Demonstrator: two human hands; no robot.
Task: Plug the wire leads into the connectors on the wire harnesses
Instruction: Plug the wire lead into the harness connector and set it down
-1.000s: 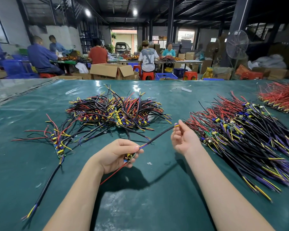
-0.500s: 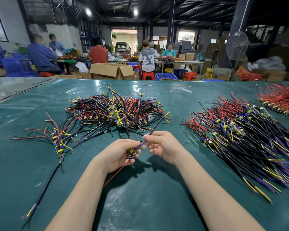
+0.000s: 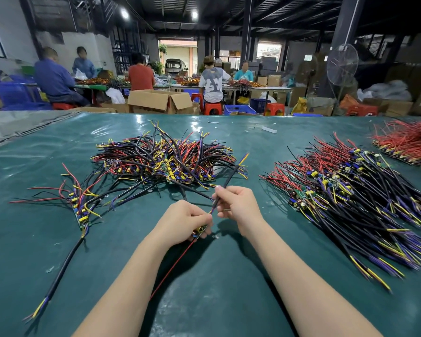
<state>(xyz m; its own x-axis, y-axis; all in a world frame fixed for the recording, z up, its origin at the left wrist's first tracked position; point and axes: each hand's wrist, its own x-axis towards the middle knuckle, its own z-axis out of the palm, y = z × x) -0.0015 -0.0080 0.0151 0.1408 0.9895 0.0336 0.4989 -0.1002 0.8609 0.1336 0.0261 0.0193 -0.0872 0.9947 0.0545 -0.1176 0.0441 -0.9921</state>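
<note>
My left hand grips a small green circuit board with yellow and blue parts; a thin red wire trails from it toward me. My right hand pinches a black sheathed cable just above the board. The cable rises up and to the right, ending in yellow, blue and red leads. Its lower coloured leads meet the board between my two hands; the exact contact is hidden by my fingers.
A tangled pile of wired boards lies ahead on the green table cover. A few more boards with a long black cable lie left. A large harness pile fills the right; red wires far right. People work at tables behind.
My right hand slid down the black cable from its far end toward my left hand, and the cable now stands steeper, its free end pointing up and away.
</note>
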